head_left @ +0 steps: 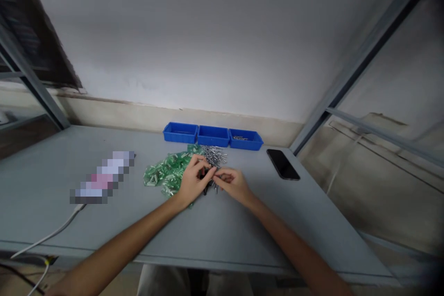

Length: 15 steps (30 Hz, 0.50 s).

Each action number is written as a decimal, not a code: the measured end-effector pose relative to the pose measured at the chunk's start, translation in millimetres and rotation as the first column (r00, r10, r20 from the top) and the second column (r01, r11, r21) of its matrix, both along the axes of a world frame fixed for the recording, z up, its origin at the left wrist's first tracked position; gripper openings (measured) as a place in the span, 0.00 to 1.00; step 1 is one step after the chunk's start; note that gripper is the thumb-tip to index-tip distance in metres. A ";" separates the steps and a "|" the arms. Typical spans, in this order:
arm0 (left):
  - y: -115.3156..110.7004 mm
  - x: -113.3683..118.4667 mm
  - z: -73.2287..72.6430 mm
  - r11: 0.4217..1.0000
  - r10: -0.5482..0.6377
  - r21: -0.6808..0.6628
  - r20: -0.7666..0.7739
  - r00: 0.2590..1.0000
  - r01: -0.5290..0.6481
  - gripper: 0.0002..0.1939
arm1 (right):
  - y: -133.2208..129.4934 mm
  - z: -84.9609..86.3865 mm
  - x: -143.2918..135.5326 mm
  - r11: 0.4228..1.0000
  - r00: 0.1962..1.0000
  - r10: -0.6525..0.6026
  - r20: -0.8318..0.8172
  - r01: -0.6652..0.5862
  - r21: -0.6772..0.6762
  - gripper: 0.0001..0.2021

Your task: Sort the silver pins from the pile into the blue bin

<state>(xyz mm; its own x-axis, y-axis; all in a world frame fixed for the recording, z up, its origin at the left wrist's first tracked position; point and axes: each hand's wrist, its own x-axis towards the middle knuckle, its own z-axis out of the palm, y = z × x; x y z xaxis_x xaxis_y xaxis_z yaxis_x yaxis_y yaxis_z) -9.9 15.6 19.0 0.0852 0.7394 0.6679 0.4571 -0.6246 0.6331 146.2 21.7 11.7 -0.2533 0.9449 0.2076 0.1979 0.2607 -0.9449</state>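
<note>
My left hand [194,176] and my right hand [236,186] meet over the middle of the table, thumbs and fingertips pinched close together. Whatever lies between the fingertips is too small and too covered to name. Just beyond them is a pile of thin, shiny metal pins or screws [215,153], and several more show beneath the fingers. A heap of green see-through plastic packets [169,171] with small pale pieces spreads beside and partly behind my left hand. Something dark under the fingers is mostly hidden.
Along the wall stand three blue trays: a left one [180,139], a middle one [212,142] and a right one [246,146] with a few metal pieces. A black phone [283,164] lies at right. A blurred-out device [104,178] with a white cable [58,231] lies left.
</note>
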 end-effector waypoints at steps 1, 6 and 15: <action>0.4 -1.1 -0.3 1.000 -0.006 0.009 -0.032 0.999 0.006 0.08 | 0.6 -0.4 1.2 1.000 1.000 0.004 0.021 -0.005 0.019 0.10; 0.2 -4.1 -5.4 0.999 -0.018 0.035 -0.147 0.989 0.023 0.07 | 7.0 4.9 17.4 0.999 0.999 -0.047 0.022 0.046 0.025 0.11; -1.2 2.5 -15.3 0.993 -0.020 0.087 -0.523 0.852 0.076 0.16 | 19.3 5.6 36.2 0.983 0.988 -0.150 0.023 0.151 -0.102 0.17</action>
